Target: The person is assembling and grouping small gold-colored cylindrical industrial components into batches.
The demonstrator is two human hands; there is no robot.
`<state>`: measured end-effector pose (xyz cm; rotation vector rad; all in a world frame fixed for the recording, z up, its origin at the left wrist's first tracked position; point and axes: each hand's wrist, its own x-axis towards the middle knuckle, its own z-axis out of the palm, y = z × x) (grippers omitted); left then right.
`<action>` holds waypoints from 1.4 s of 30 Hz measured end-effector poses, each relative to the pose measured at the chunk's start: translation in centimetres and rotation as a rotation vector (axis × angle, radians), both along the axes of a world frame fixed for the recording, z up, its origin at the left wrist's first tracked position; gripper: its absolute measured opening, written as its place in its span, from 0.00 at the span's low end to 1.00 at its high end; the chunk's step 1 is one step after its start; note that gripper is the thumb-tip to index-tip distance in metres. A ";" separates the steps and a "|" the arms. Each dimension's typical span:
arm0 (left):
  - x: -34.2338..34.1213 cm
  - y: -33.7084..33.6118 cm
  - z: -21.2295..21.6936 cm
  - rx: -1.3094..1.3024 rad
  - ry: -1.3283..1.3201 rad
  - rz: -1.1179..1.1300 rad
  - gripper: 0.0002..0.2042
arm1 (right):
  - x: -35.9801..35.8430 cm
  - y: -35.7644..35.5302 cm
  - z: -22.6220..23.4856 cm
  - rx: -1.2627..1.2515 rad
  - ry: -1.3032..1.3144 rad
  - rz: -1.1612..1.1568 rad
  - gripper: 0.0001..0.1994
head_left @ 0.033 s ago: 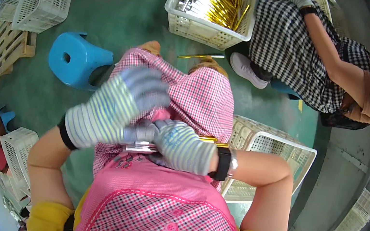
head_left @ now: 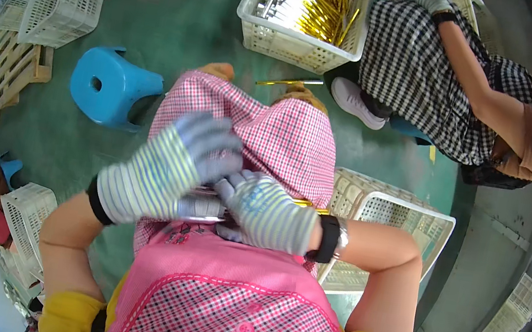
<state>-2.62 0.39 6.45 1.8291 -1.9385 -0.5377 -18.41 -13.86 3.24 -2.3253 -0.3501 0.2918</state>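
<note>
Striped gloves cover both hands, close together above the pink checked apron (head_left: 288,138) over my lap. Slim metal rods (head_left: 320,211) lie across my lap, their gold ends poking out beyond my right hand (head_left: 271,216). That hand is closed around them; their silver ends come out on its left side. My left hand (head_left: 164,166) hovers over the silver ends, fingers stretched out and slightly blurred, thumb low beside the rods. I see nothing held in it, though its palm is hidden. How many rods there are cannot be made out.
Ahead stands a white crate (head_left: 287,37) full of silver and gold rods; one rod (head_left: 289,82) lies before it on the green floor. Another white crate (head_left: 390,199) is at my right. A blue stool (head_left: 93,82) stands left. A co-worker (head_left: 422,72) sits at far right.
My left hand has come down a little toward the rods. The right hand has shifted only slightly and keeps its grip.
</note>
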 end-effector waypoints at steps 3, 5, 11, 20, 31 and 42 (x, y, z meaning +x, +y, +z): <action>-2.9 1.6 -2.2 0.060 0.132 0.049 0.34 | 0.1 -4.7 0.9 0.171 0.063 0.075 0.26; -3.5 2.3 -3.1 0.242 0.020 -0.029 0.33 | 0.9 -8.9 0.9 0.434 0.200 0.006 0.24; -2.7 0.8 -2.1 0.361 0.057 -0.041 0.29 | 4.9 -19.1 -15.4 0.351 0.275 -0.855 0.17; -1.9 0.7 -2.0 0.500 0.103 0.027 0.27 | 9.8 -18.1 -32.1 -0.596 0.309 -0.426 0.13; -1.3 -0.7 -3.0 0.393 0.176 0.024 0.25 | 9.5 -17.3 -31.0 -0.671 0.189 -0.340 0.12; -1.8 0.6 -4.3 0.236 0.162 -0.071 0.25 | -1.5 -17.6 -21.1 -0.394 0.295 -1.022 0.10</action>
